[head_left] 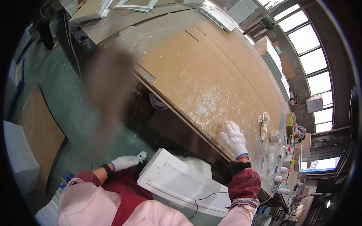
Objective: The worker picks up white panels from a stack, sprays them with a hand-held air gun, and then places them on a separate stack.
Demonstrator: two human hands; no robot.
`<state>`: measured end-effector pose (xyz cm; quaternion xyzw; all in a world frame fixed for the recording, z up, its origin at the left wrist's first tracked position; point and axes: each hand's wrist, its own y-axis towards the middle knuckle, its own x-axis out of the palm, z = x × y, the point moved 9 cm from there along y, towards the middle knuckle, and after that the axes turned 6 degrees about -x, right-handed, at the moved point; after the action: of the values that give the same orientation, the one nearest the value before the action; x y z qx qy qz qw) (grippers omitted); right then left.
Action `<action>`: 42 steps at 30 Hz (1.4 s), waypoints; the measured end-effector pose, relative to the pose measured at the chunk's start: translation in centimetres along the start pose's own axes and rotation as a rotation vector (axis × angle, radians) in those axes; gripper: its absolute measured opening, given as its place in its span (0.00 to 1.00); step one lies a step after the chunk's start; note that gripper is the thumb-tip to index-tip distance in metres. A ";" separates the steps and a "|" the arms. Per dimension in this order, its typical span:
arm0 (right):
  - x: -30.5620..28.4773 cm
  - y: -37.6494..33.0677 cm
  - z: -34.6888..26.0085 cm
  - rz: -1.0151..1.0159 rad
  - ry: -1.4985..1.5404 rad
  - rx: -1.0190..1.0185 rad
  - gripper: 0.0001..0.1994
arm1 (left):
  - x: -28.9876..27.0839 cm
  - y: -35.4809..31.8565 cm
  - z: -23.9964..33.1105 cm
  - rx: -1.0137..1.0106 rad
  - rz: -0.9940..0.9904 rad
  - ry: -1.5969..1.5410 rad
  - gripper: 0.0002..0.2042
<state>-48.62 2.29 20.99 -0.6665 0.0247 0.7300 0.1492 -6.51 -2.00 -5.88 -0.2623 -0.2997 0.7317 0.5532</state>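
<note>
My right hand (234,138), in a white knit glove, lies on the brown board top of the workbench (188,71). Its fingers are stretched out near the front edge, and nothing is in them. To the left and lower, my left hand (125,162) hangs away from the bench over the floor, gloved as well. Its fingers point right, stretched out, and I see nothing held. Between the two hands, a white panel (166,177) with a raised frame leans below the bench edge. White dusty marks are spread over the board beside my right hand.
A crumpled cloth (264,122), a white tub (275,136) and several bottles (281,178) stand on the bench at the right. White panels (218,18) lie along its far side. A brown board (43,132) stands at the left. A brown blur (109,79) covers part of the floor.
</note>
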 end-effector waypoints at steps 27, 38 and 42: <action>13.4 11.2 -53.1 -0.484 1.239 0.154 0.35 | -26.1 -6.8 -10.9 0.241 0.239 0.228 0.21; 29.8 42.6 -39.1 0.395 0.448 0.450 0.24 | -44.8 -13.2 -22.8 -0.325 0.660 -0.476 0.26; 38.3 46.7 -39.2 0.191 0.467 0.540 0.21 | -40.3 -17.5 -34.6 -0.607 0.569 -0.304 0.26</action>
<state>-25.03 -44.42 -28.49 -0.7463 0.3121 0.5361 0.2414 39.76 -32.14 -14.64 -0.3743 -0.4947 0.7640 0.1774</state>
